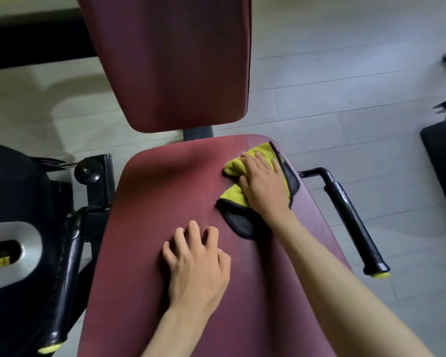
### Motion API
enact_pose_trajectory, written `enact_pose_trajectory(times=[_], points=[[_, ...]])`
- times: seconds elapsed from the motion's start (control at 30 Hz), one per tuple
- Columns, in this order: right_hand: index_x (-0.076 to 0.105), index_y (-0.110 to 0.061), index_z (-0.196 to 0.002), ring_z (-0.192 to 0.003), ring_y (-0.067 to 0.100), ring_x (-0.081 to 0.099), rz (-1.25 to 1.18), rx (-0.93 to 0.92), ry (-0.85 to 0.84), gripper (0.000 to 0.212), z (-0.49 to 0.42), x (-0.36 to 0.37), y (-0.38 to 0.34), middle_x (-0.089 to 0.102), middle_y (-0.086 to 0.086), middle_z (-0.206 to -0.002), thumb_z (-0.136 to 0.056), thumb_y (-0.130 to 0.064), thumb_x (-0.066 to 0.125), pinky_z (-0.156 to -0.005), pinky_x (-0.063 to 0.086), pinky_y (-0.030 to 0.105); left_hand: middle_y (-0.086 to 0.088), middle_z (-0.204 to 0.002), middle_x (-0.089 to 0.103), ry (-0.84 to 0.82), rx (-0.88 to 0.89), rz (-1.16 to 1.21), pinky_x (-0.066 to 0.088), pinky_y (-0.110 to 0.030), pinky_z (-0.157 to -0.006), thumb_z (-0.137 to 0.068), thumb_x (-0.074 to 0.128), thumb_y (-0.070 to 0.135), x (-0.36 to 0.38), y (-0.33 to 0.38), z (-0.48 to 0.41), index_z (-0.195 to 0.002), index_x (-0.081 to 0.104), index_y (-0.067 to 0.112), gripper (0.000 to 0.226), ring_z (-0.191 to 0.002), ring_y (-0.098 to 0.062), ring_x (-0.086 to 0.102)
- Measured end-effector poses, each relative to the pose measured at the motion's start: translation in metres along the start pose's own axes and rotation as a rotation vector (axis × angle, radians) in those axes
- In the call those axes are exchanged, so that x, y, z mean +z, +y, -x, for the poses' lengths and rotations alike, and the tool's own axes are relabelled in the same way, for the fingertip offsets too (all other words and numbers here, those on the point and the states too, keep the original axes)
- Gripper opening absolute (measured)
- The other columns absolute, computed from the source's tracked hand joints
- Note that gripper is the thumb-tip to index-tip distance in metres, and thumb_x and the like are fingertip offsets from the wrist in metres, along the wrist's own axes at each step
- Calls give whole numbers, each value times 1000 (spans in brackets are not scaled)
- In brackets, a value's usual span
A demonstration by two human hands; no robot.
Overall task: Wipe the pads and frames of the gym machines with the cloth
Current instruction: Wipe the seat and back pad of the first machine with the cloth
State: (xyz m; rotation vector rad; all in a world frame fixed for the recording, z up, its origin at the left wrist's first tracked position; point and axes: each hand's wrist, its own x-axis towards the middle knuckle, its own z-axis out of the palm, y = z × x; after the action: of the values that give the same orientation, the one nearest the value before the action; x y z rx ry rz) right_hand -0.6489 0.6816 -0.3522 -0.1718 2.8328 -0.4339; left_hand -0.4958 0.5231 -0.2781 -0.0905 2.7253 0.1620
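A dark red seat pad (150, 202) fills the middle of the view, with a matching red back pad (175, 60) rising behind it. On the seat's far right part lies a yellow cloth (233, 195) with a black edge. My right hand (264, 185) presses flat on the cloth, fingers pointing toward the back pad. My left hand (197, 264) rests on the bare seat nearer to me, fingers spread, holding nothing.
A black handle bar (350, 217) with a yellow end cap sticks out on the seat's right. Another black handle (70, 266) and the machine's black frame (98, 176) stand on the left. Grey plank floor (345, 86) lies around, with a dark object (443, 161) at the right edge.
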Motion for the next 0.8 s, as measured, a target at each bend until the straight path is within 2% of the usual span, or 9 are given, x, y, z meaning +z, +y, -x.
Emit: enact_pose_trajectory(times=[0.1,0.23,0.4,0.63,0.7,0.8], points=[[50,-21,-142,-151,20,34,-19,22,-83,45,-68,5,4,55,2,-148,-99,-32,47,-123,20,47,-22,-132,54,-1,-16,11,43,-64,-91,-85,42,40,3,1,-1,-116,62,16,45,-116,-46,50],[53,-20,-140,-149,22,36,-60,28,-47,45,-74,7,12,56,3,-147,-96,-32,51,-124,19,47,-17,-130,56,9,-5,-9,45,-59,-88,-85,41,45,-1,-5,-4,-116,63,20,45,-113,-41,52],[55,-18,-139,-153,28,32,-118,63,-26,51,16,-13,30,50,1,-155,-92,-34,43,-125,18,55,-5,-132,53,-7,4,1,43,-52,-87,-87,35,51,-10,-13,-9,-123,59,29,48,-116,-32,49],[56,-30,-142,-156,16,25,-104,237,55,52,237,-49,50,41,-12,-161,-91,-35,43,-123,24,55,-3,-135,52,4,-19,17,40,-52,-89,-85,34,53,-10,-14,-7,-127,58,31,53,-119,-29,47],[56,-31,-142,-155,16,27,-80,246,60,53,247,-50,47,42,-13,-160,-91,-35,44,-123,25,53,-3,-134,52,13,-22,12,39,-52,-88,-85,35,53,-8,-13,-8,-126,58,31,52,-118,-29,47],[59,-28,-138,-153,20,33,-13,200,68,50,208,-42,45,46,-9,-158,-90,-36,45,-123,27,50,-4,-132,53,28,-24,1,40,-52,-87,-84,36,54,-6,-11,-10,-125,60,28,53,-115,-31,48]])
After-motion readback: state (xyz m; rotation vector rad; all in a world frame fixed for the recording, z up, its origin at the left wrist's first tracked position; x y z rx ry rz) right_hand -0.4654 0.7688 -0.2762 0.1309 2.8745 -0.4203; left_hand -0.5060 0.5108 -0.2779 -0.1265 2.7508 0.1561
